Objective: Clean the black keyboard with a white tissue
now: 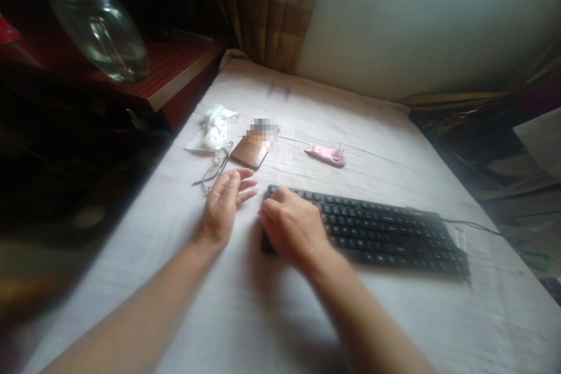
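Observation:
A black keyboard [377, 228] lies on the pale sheet, its cable leaving at the right end. Over its left end is my right hand [293, 219], the fingers curled closed; what they hold, if anything, is hidden. My left hand [225, 204] hovers to the left of the keyboard with fingers apart and nothing in them. Just beyond the left hand are a pair of glasses [211, 175] and a brown phone [249, 152], partly blurred out. A crumpled white tissue or cloth [215, 128] sits behind the glasses.
A small pink cloth item [328, 153] lies behind the keyboard. At the far left, a glass jug [103, 29] with some liquid stands on a dark red wooden cabinet [175, 67]. A curtain [276, 6] hangs at the back, and the sheet-covered surface drops off along both sides.

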`<state>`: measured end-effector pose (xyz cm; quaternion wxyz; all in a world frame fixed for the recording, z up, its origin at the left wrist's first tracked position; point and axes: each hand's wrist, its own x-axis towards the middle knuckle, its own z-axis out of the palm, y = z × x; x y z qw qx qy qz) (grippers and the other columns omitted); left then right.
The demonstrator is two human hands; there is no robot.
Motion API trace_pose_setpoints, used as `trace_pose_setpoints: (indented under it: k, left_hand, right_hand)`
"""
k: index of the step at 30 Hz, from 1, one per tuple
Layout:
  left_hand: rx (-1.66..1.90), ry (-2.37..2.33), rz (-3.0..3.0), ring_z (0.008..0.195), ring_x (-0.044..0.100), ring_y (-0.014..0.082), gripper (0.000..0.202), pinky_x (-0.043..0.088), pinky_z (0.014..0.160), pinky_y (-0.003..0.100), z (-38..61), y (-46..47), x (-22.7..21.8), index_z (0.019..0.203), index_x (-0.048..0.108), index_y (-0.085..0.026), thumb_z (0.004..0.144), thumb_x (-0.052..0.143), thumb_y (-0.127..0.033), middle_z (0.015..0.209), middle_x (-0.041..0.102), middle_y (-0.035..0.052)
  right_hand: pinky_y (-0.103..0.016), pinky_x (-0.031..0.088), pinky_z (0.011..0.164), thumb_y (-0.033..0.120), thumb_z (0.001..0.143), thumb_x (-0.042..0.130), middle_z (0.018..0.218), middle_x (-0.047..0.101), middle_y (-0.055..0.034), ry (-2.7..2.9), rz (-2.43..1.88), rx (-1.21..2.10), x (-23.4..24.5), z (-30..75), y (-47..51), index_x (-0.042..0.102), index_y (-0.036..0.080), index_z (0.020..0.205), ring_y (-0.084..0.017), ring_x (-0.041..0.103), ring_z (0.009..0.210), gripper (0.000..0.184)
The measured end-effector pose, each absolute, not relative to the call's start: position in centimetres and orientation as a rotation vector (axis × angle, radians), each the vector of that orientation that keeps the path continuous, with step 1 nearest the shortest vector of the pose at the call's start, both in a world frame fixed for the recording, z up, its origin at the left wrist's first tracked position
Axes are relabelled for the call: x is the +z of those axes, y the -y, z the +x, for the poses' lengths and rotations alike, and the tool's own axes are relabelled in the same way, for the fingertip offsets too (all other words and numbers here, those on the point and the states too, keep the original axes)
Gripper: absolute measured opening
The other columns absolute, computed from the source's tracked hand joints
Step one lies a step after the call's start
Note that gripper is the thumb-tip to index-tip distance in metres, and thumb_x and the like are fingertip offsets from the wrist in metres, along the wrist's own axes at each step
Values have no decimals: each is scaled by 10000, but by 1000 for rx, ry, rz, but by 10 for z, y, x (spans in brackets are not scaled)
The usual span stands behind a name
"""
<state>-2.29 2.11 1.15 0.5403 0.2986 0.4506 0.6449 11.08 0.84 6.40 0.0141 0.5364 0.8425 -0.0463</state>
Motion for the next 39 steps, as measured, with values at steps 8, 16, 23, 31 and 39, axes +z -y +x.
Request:
trace_pose_setpoints:
  k: [8,16,23,31,39]
  left_hand:
    - [1509,-1085,754,937,655,190,347,557,812,355,-23,-22,10,945,618,-188,810,637,-507,1075,663,63]
    - [1512,-1086,767,950,651,187,318,554,815,343,-24,-20,9,960,623,-188,833,620,-479,1087,658,63]
    - [1534,-1087,752,958,652,195,378,543,859,372,-24,-21,7,965,630,-182,839,605,-538,1046,659,62]
    - [1592,-1083,739,1074,618,216,562,497,961,390,-23,-22,6,974,633,-186,834,484,-709,1077,656,84]
    - [1611,-1131,720,1082,620,225,612,485,960,393,-24,-23,7,994,615,-197,805,464,-760,1130,656,101]
  right_hand:
    - [-247,354,518,138,921,508,901,633,-73,-2597,1493,-171,72,109,14,690,196,890,-173,594,741,193]
    - [-265,286,488,79,885,557,812,633,-60,-2763,1349,-140,63,115,41,657,182,778,-169,571,701,179]
    - [-244,315,512,224,949,516,875,648,-47,-2754,1449,-151,78,119,9,696,212,857,-151,575,683,203]
    - [-280,478,683,152,934,445,991,692,-142,-2630,1410,-124,84,93,-70,735,149,981,-223,667,853,294]
    - [-290,503,641,106,918,429,925,700,-148,-2627,1323,-140,83,90,-45,754,141,942,-248,681,828,328]
